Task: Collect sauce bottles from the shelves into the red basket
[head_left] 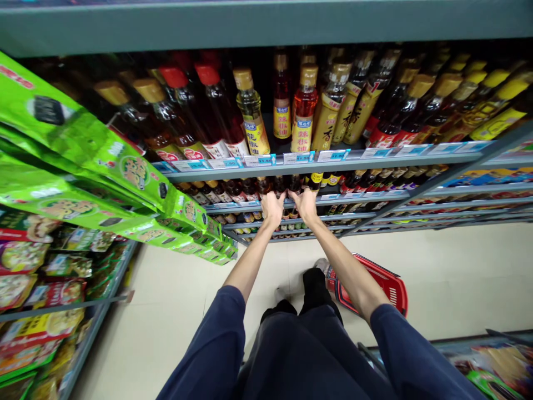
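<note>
The only view looks out from the person's head, facing forward and steeply down over the dark navy clothing (291,355) on their own body. Both long bare forearms run away from it to the left hand (272,210) and right hand (303,204). The grey-green metal shelf edge (266,22) passes very near, across the top of the frame.

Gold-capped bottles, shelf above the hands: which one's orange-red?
The front bottle mid-shelf, straight above the right hand, with a yellow label. Next left is a darker red bottle, then a pale yellow one.
</note>
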`<move>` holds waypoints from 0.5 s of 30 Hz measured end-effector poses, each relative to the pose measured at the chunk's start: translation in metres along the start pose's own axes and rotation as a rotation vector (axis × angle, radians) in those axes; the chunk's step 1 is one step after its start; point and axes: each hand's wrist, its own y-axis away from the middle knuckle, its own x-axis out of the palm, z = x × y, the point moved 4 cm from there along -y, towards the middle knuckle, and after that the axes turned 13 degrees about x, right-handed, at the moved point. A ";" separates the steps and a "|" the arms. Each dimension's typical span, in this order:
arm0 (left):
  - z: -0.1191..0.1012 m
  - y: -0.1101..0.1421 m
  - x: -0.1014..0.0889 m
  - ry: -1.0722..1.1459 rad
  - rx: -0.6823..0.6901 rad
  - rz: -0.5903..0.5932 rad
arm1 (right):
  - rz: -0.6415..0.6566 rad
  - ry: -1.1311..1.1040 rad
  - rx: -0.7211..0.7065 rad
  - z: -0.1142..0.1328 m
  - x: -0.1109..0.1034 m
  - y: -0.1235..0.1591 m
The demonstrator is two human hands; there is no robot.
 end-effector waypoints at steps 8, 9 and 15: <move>0.016 0.030 0.000 0.048 0.004 0.020 | 0.046 -0.012 0.040 -0.040 -0.010 0.059; 0.023 0.045 0.003 0.061 -0.001 0.048 | 0.060 -0.011 0.065 -0.058 -0.015 0.077; 0.102 0.194 0.021 0.050 -0.214 0.404 | 0.086 0.050 0.323 -0.190 -0.063 0.208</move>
